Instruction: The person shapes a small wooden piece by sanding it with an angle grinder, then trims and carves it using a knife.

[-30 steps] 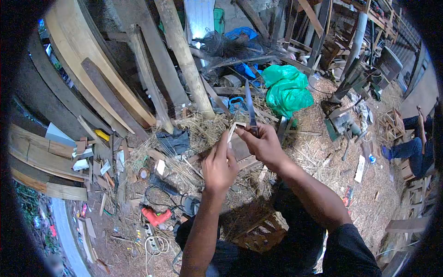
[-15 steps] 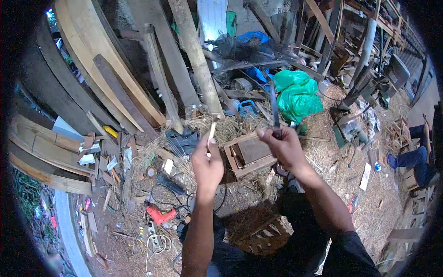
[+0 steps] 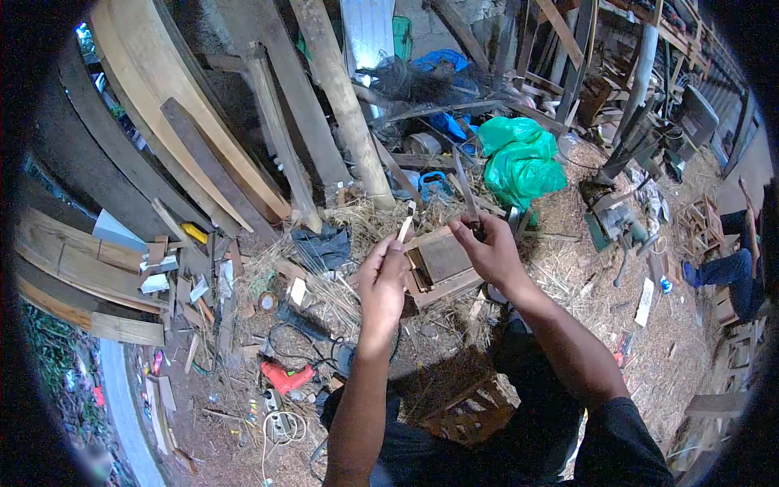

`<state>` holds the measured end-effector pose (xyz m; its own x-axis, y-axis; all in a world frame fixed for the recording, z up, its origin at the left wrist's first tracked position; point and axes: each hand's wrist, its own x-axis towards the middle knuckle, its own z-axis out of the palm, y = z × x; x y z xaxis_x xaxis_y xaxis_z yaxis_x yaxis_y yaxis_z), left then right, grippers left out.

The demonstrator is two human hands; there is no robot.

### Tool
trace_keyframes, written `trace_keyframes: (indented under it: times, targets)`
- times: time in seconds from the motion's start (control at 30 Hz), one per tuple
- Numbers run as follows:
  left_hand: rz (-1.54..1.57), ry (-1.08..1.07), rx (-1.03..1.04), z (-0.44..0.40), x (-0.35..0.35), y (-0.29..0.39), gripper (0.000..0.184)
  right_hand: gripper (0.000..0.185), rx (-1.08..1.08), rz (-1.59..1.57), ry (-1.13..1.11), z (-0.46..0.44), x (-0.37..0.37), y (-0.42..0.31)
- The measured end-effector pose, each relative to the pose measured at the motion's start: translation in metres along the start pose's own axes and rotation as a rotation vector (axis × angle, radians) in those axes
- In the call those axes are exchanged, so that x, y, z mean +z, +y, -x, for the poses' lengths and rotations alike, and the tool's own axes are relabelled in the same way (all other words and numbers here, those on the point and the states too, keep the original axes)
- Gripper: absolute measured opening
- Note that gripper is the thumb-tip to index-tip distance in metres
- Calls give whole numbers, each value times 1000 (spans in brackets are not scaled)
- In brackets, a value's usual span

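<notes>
My left hand [image 3: 385, 272] pinches a small pale wooden piece [image 3: 404, 230], which points up and has a dark tip. To its right my right hand [image 3: 489, 247] is closed round the handle of a knife [image 3: 465, 185], whose long blade points up and slightly left. The two hands are apart, and the blade does not touch the pale piece. Below and between them sits a wooden box-like block [image 3: 445, 264] with a slot at its left end, partly hidden by my right hand.
A red power tool [image 3: 286, 377] and a power strip [image 3: 277, 418] with a white cable lie at the lower left. A green plastic bag [image 3: 522, 162] is beyond my right hand. Boards [image 3: 166, 105] lean at the left. Another person's legs [image 3: 726, 276] show at the right edge.
My hands have parted from where they met around the pale piece a second ago. Since the middle frame, my left hand has moved right and the knife has tilted left.
</notes>
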<state>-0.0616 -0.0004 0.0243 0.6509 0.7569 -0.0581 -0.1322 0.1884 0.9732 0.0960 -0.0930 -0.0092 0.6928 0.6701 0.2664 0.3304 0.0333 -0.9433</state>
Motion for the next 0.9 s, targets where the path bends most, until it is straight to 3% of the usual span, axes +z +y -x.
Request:
trace_keyframes:
  times: [0.07, 0.27, 0.37, 0.47, 0.57, 0.67, 0.77, 0.9]
  targets:
    - [78, -14, -53, 0, 0, 2, 31, 30, 125, 27, -47, 0, -4, -7]
    - [95, 30, -7, 0, -4, -4, 30, 24, -252, 172, -188, 14, 1, -23]
    - [-235, 91, 175, 0, -7, -9, 28, 20, -293, 410, -239, 16, 3, -17]
    - [-515, 153, 425, 0, -6, -14, 27, 16, -298, 388, -207, 13, 4, -11]
    - [-604, 103, 281, 8, -4, -2, 30, 14, -292, 432, -250, 14, 3, -14]
    - [-611, 109, 358, 7, -3, -3, 29, 14, -268, 455, -248, 14, 5, -16]
    - [-590, 58, 263, 8, -2, 2, 28, 14, -231, 460, -249, 13, 6, -17]
    - [-650, 28, 372, 8, -2, 4, 28, 15, -229, 470, -249, 13, 11, -15]
